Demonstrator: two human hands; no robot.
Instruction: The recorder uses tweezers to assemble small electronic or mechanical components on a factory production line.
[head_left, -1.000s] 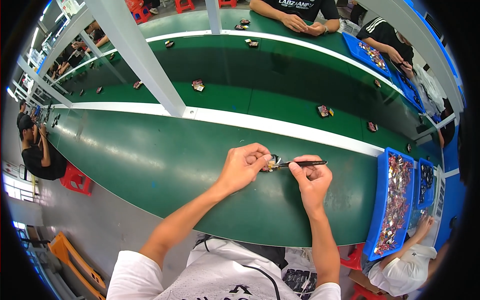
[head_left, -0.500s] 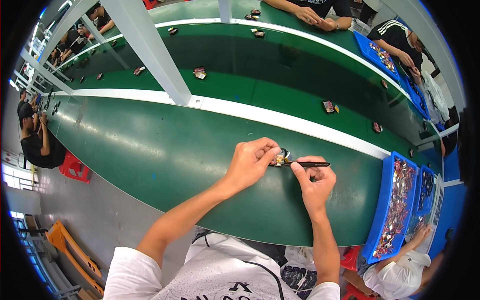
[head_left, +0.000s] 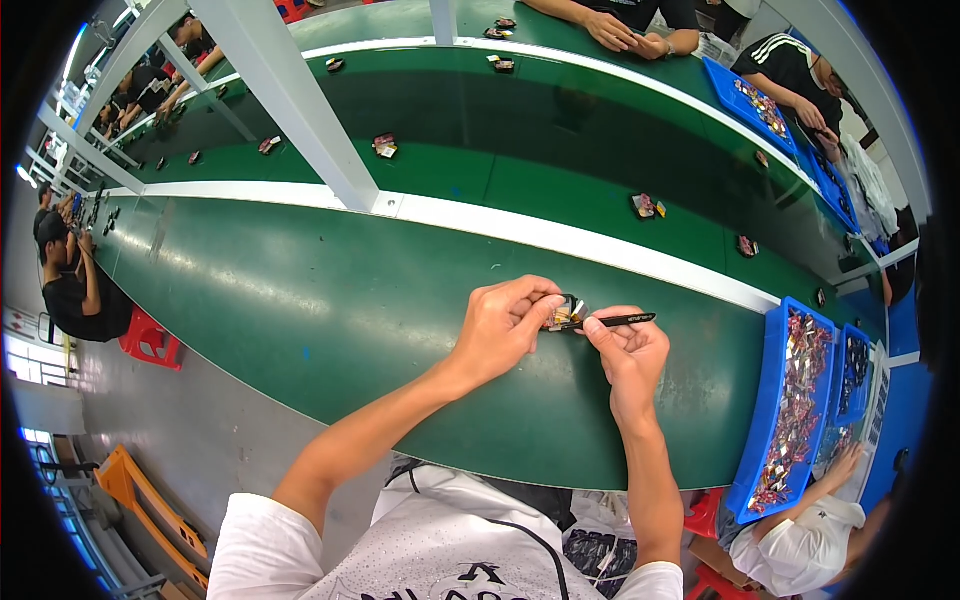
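Note:
My left hand (head_left: 505, 322) pinches a small black assembly (head_left: 568, 312) with yellowish and silvery bits between thumb and fingers, just above the green worktop. The fingertips hide part of it. Slim black tweezers (head_left: 628, 320) are gripped in my right hand (head_left: 630, 350), between thumb and fingers. Their narrow end points left and meets the small assembly; the exact contact is too small to make out. Both hands are close together over the middle of the bench.
Beyond a white rail (head_left: 560, 240), a green belt (head_left: 480, 175) carries several small parts (head_left: 385, 147). A blue bin (head_left: 745, 490) full of small colourful pieces stands at my right. A white post (head_left: 300, 110) rises ahead. Other people sit around the line.
The right hand and tweezers have shifted slightly, and the tweezers' rear end tilts up a little more. Parts on the belt have slid left. My left hand keeps its hold.

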